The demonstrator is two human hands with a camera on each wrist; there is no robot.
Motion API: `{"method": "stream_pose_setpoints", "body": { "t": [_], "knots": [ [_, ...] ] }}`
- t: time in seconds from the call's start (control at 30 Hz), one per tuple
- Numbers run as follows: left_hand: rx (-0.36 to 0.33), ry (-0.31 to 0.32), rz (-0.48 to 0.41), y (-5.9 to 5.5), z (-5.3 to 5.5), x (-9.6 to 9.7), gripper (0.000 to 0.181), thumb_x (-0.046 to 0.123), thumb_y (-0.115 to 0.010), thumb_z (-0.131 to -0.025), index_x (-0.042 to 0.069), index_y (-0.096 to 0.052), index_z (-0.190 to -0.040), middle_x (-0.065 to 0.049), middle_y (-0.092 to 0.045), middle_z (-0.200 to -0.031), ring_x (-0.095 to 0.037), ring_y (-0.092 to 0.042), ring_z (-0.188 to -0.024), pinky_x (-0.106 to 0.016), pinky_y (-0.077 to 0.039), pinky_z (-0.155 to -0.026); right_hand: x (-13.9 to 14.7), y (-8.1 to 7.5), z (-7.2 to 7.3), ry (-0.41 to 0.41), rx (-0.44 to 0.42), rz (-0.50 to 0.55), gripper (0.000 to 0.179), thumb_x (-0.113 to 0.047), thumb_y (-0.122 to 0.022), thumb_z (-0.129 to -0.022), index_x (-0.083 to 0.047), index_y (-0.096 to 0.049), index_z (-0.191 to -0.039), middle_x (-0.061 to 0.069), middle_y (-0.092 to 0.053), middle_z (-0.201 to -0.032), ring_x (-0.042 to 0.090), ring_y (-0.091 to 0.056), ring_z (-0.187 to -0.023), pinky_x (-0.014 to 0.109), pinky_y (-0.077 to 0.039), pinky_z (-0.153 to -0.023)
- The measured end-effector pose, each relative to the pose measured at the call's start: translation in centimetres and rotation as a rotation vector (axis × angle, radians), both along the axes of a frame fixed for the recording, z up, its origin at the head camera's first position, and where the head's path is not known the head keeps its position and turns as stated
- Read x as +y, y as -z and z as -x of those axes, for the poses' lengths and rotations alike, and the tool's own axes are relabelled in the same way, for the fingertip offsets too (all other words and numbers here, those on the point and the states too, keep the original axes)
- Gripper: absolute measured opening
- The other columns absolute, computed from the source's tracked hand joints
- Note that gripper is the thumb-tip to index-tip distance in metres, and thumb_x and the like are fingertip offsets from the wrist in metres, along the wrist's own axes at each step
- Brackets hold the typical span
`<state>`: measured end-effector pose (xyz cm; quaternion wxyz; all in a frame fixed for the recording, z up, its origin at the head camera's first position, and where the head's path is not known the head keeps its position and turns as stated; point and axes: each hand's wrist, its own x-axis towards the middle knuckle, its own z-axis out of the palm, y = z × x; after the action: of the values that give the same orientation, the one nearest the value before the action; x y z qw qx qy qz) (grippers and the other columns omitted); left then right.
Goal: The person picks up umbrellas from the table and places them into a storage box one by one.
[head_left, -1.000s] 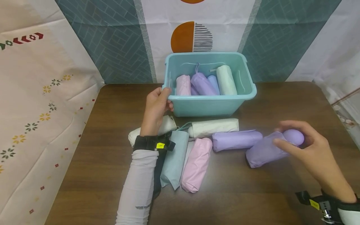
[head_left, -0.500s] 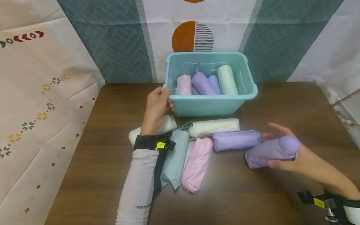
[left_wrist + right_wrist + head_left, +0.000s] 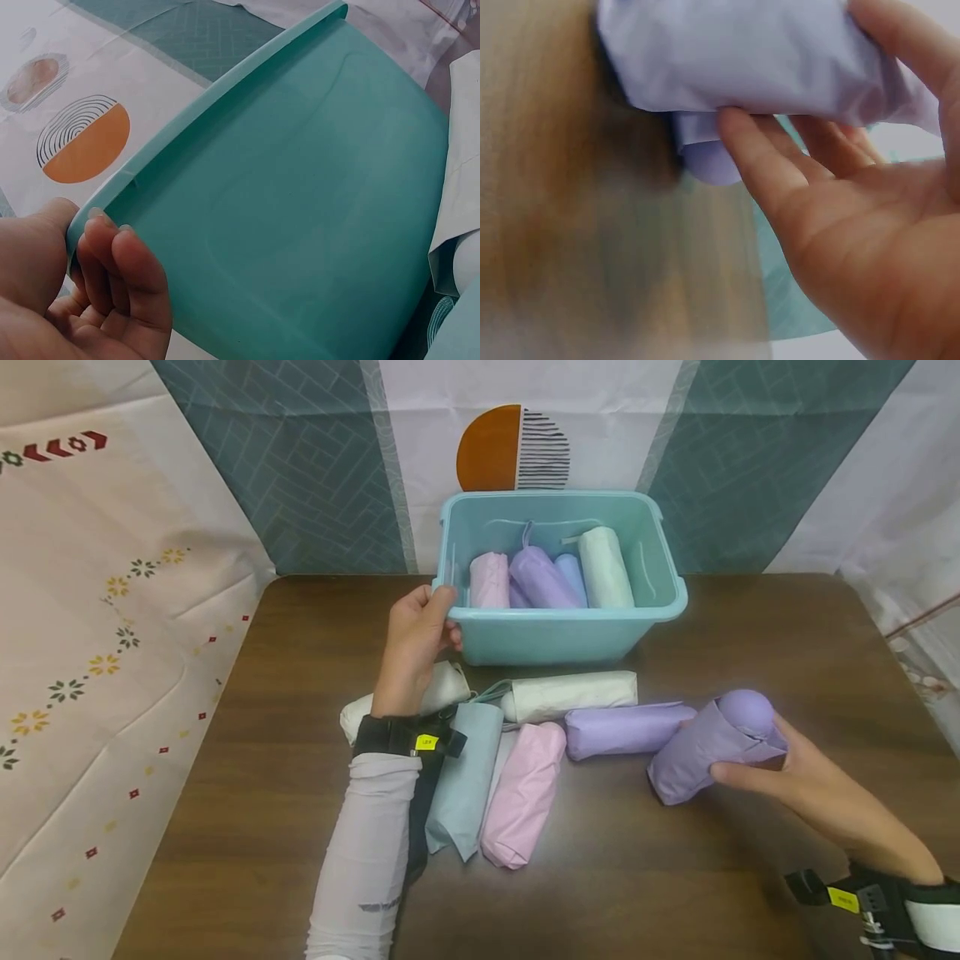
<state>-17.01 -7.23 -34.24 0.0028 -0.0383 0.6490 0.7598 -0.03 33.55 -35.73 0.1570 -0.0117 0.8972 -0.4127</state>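
Observation:
My left hand [image 3: 416, 635] grips the near left corner of a teal plastic bin [image 3: 555, 639], thumb over the rim and fingers curled beneath it, as the left wrist view confirms. At the right, my right hand [image 3: 787, 777] holds a folded lavender umbrella [image 3: 705, 747] between thumb and fingers. Its round handle end tilts up off the table while its lower end stays near the wood. Beside it lies another purple umbrella [image 3: 626, 729], flat on the table. Inside the bin lean several folded umbrellas, among them a purple one [image 3: 546, 578] and a pale mint one [image 3: 604, 568].
In front of the bin lie a cream umbrella [image 3: 573, 695], a light blue one [image 3: 465, 777], a pink one [image 3: 523, 793] and a whitish one [image 3: 446, 687] partly behind my left wrist. Patterned cloth [image 3: 315, 468] hangs behind the brown table [image 3: 247, 760].
My right hand has closed around the lavender umbrella from its handle end and raised that end, tilting it more upright. My left hand keeps its grip on the bin.

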Motion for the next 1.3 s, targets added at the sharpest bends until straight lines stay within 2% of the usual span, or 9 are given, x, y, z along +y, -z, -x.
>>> {"method": "stream_pose_setpoints", "body": {
  "t": [0.13, 0.27, 0.4, 0.53, 0.63, 0.77, 0.93, 1.13, 1.3],
  "knots": [
    [0.005, 0.002, -0.006, 0.0, 0.0, 0.0, 0.019, 0.019, -0.055, -0.092, 0.001, -0.051, -0.088, -0.009, -0.045, -0.069, -0.018, -0.047, -0.054, -0.03, -0.048, -0.055, 0.0, 0.4, 0.4, 0.002, -0.009, -0.081, 0.068, -0.037, -0.066, -0.091, -0.015, -0.032, -0.146, 0.007, -0.048, -0.13, 0.019, -0.048, -0.109, 0.034, -0.045, -0.082],
    [0.004, 0.002, -0.002, 0.0, 0.0, 0.0, 0.019, 0.019, -0.055, -0.092, 0.001, -0.051, -0.088, -0.009, -0.044, -0.069, -0.018, -0.047, -0.054, -0.03, -0.048, -0.055, -0.4, 0.7, 0.7, -0.011, -0.012, -0.065, 0.072, -0.035, -0.068, -0.09, -0.014, -0.03, -0.148, 0.008, -0.048, -0.131, 0.021, -0.049, -0.111, 0.037, -0.044, -0.084],
    [0.004, 0.001, 0.001, 0.0, 0.0, 0.0, 0.019, 0.019, -0.055, -0.092, 0.001, -0.052, -0.089, -0.011, -0.045, -0.07, -0.019, -0.047, -0.054, -0.03, -0.048, -0.055, -1.0, 1.1, 0.8, -0.049, 0.013, 0.019, 0.072, -0.025, -0.073, -0.087, -0.018, -0.033, -0.146, 0.006, -0.049, -0.132, 0.019, -0.051, -0.11, 0.032, -0.044, -0.086],
    [0.008, 0.003, -0.005, 0.0, 0.0, 0.0, 0.019, 0.019, -0.055, -0.092, 0.0, -0.051, -0.088, -0.011, -0.045, -0.07, -0.02, -0.047, -0.054, -0.03, -0.048, -0.055, -1.4, 1.4, 1.1, -0.141, 0.076, 0.152, 0.068, -0.012, -0.075, -0.084, -0.021, -0.041, -0.142, 0.001, -0.052, -0.134, 0.015, -0.053, -0.114, 0.024, -0.044, -0.089],
    [0.011, 0.005, -0.01, 0.0, 0.1, 0.0, 0.019, 0.019, -0.055, -0.092, 0.0, -0.051, -0.088, -0.011, -0.045, -0.07, -0.02, -0.047, -0.055, -0.03, -0.048, -0.055, -1.5, 1.5, 1.2, -0.176, 0.101, 0.163, 0.066, -0.011, -0.074, -0.085, -0.023, -0.043, -0.142, -0.002, -0.053, -0.135, 0.013, -0.052, -0.117, 0.022, -0.043, -0.09],
    [0.016, 0.006, -0.011, 0.0, 0.0, -0.1, 0.019, 0.018, -0.055, -0.091, 0.001, -0.05, -0.087, -0.01, -0.044, -0.07, -0.019, -0.047, -0.055, -0.03, -0.048, -0.055, -1.8, 1.5, 1.0, -0.117, 0.077, 0.083, 0.06, -0.022, -0.073, -0.086, -0.029, -0.045, -0.138, -0.008, -0.056, -0.129, 0.011, -0.055, -0.112, 0.022, -0.044, -0.087],
    [0.022, 0.002, -0.019, -0.3, 0.3, -0.2, 0.019, 0.018, -0.055, -0.091, 0.001, -0.05, -0.085, -0.01, -0.044, -0.069, -0.019, -0.046, -0.054, -0.03, -0.047, -0.055, -2.2, 1.4, 1.3, -0.084, 0.024, 0.121, 0.058, -0.023, -0.071, -0.089, -0.028, -0.042, -0.138, -0.006, -0.055, -0.129, 0.016, -0.055, -0.113, 0.028, -0.046, -0.087],
    [0.007, 0.002, -0.028, -0.3, 0.4, -0.2, 0.019, 0.018, -0.056, -0.091, 0.001, -0.05, -0.085, -0.01, -0.045, -0.069, -0.019, -0.046, -0.054, -0.03, -0.047, -0.055, -2.5, 1.4, 1.4, -0.017, 0.058, 0.05, 0.057, -0.026, -0.072, -0.088, -0.03, -0.041, -0.135, -0.006, -0.054, -0.124, 0.016, -0.055, -0.108, 0.03, -0.047, -0.083],
    [-0.011, -0.001, -0.03, -0.1, 0.3, -0.1, 0.019, 0.018, -0.056, -0.091, 0.002, -0.05, -0.084, -0.009, -0.045, -0.068, -0.018, -0.047, -0.054, -0.03, -0.046, -0.054, -2.7, 2.0, 1.1, 0.035, 0.118, 0.032, 0.055, -0.024, -0.069, -0.09, -0.024, -0.042, -0.138, -0.002, -0.053, -0.123, 0.015, -0.054, -0.105, 0.027, -0.047, -0.081]
  ]
}}
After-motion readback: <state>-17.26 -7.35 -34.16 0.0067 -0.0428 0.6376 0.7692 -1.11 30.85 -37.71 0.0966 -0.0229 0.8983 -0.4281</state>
